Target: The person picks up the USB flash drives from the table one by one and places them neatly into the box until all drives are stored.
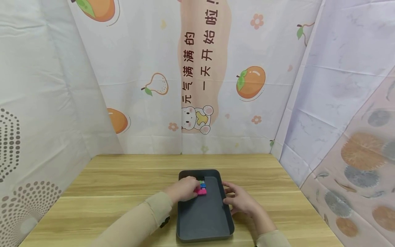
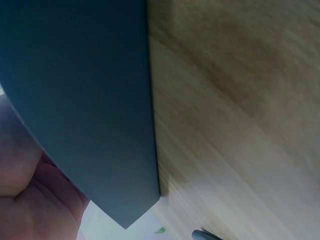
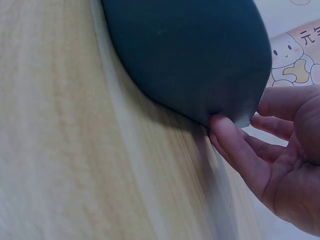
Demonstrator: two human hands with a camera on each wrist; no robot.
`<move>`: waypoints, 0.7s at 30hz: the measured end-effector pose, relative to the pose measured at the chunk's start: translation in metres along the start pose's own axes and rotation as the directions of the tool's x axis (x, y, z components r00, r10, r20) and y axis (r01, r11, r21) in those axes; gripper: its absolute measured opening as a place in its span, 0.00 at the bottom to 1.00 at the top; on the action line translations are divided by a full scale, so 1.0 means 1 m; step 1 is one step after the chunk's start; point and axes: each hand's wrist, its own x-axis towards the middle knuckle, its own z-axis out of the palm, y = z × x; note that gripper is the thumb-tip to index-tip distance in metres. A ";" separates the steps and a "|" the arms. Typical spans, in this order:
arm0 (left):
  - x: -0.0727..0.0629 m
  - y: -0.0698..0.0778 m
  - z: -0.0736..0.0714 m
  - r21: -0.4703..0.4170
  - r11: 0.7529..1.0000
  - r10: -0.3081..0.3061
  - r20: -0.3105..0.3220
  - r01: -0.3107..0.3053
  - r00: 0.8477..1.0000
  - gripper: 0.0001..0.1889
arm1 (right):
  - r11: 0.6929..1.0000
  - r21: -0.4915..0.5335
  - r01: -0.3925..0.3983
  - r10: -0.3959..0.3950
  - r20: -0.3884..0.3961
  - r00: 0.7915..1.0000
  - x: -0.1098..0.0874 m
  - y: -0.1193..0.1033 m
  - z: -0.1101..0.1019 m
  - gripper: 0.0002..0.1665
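A dark grey rectangular tray [image 1: 205,219] lies on the wooden table, its long side running away from me. Inside its far left part sits a small group of coloured pieces [image 1: 202,192], pink, blue and green; their kind is too small to tell. My left hand [image 1: 185,189] reaches over the left wall, its fingertips at these pieces; whether they pinch one is hidden. In the left wrist view the tray wall covers those fingertips. My right hand [image 1: 242,199] touches the tray's right wall from outside, the fingers spread and only slightly bent, as the right hand [image 3: 280,155] also shows up close.
The wooden table [image 1: 129,185] extends on both sides of the tray. A printed curtain [image 1: 148,120] with fruit and lettering hangs along the back edge, with more cloth at left and right. A small dark object [image 1: 165,222] shows under the left wrist.
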 end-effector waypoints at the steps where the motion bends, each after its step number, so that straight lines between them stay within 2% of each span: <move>1: 0.000 0.001 0.000 0.000 1.000 0.001 0.001 -0.001 1.000 0.03 | 1.000 -0.002 0.001 -0.001 0.000 1.000 0.000 0.000 0.000 0.44; 6: 0.002 0.004 0.000 -0.001 1.000 -0.015 0.013 0.015 1.000 0.03 | 1.000 -0.003 0.003 -0.003 -0.003 1.000 0.000 0.001 -0.001 0.44; 21: 0.000 0.004 0.001 0.031 0.999 -0.026 -0.013 0.027 1.000 0.04 | 1.000 -0.002 0.011 -0.011 -0.002 1.000 0.000 0.000 0.001 0.44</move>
